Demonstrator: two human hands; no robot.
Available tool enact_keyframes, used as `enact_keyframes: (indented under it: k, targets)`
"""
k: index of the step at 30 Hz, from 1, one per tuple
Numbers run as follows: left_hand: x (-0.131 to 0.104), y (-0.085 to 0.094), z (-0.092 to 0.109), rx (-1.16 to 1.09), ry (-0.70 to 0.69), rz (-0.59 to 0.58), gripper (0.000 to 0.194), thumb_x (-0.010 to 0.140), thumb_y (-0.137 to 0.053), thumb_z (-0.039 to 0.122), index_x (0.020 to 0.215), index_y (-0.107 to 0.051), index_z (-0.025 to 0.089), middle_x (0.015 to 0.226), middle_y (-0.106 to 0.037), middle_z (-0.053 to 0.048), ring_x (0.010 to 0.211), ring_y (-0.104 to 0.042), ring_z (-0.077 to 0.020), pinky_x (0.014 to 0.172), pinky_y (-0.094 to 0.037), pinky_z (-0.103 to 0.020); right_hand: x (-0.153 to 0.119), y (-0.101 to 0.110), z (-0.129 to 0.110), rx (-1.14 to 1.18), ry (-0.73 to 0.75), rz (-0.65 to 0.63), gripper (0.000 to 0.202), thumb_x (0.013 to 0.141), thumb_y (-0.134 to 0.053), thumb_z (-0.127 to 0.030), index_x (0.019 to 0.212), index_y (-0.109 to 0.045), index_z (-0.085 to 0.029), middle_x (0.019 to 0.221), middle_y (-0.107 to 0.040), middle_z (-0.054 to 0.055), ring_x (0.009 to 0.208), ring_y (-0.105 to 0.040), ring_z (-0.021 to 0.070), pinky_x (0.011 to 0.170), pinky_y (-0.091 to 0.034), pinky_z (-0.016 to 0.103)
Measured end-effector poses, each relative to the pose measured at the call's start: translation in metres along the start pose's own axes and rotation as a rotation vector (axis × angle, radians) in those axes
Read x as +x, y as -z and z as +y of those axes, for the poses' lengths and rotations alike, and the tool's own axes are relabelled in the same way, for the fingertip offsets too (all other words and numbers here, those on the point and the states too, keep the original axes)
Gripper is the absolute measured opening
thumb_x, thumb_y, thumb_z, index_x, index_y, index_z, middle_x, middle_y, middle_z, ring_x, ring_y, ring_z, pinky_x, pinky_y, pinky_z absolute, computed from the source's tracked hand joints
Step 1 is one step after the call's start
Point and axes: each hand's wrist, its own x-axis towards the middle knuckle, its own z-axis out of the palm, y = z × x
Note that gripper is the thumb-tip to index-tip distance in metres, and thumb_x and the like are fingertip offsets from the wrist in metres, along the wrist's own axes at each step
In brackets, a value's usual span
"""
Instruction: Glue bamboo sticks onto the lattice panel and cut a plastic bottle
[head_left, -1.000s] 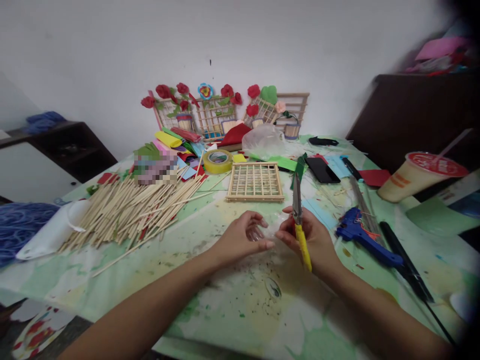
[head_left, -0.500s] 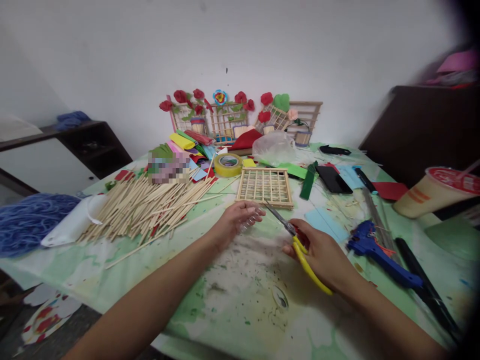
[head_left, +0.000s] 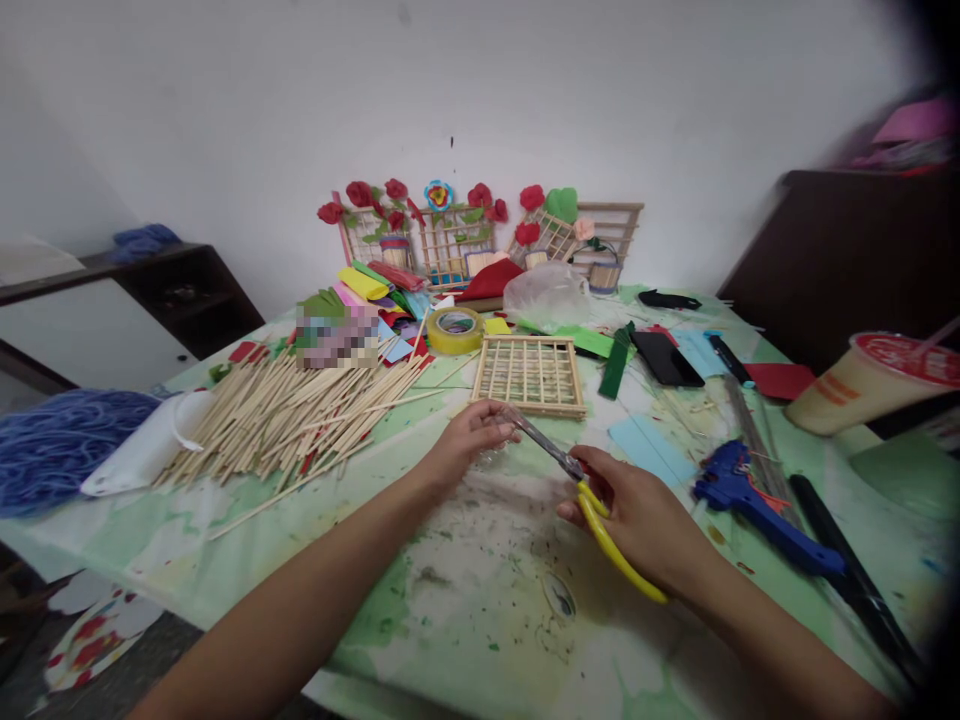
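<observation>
In my right hand (head_left: 634, 505) is a pair of scissors (head_left: 551, 446) with yellow handles, the blades pointing up and left and looking nearly closed. My left hand (head_left: 480, 432) is pinched closed at the blade tips. Something clear and shiny (head_left: 491, 457) shows under its fingers, mostly hidden, and I cannot tell its exact kind. Just beyond both hands, a small lattice of wooden sticks (head_left: 529, 375) lies flat on the table. A light blue paper piece (head_left: 651, 447) lies beyond my right hand.
Loose wooden sticks (head_left: 300, 415) are heaped at left beside blue yarn (head_left: 67, 445). A tape roll (head_left: 455, 330) lies behind. On the right are a blue glue gun (head_left: 765, 510), a phone (head_left: 667, 358) and a lidded cup (head_left: 874, 385). Lattices with paper flowers (head_left: 457, 235) stand against the wall.
My left fingers have closed in and come to the scissor tips, where they were apart from them before. The scissor blades have shifted slightly left and down.
</observation>
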Motion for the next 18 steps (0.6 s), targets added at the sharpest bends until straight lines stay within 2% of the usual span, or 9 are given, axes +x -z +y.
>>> enact_keyframes:
  k: [18]
  targets:
    - [0.0016,0.0058,-0.0032,0.025,-0.024,-0.019,0.035,0.072,-0.066,0.033,0.102,-0.058,0.016,0.105,-0.065,-0.010,0.091,-0.060,-0.0203,0.077,-0.040,-0.030,0.0003,-0.0015,0.0037,0.044,0.002,-0.007,0.049,0.078,-0.057,-0.054,0.116,-0.053,-0.023,0.075,-0.062,0.002,0.065,-0.055,0.0189,0.058,-0.036,0.029]
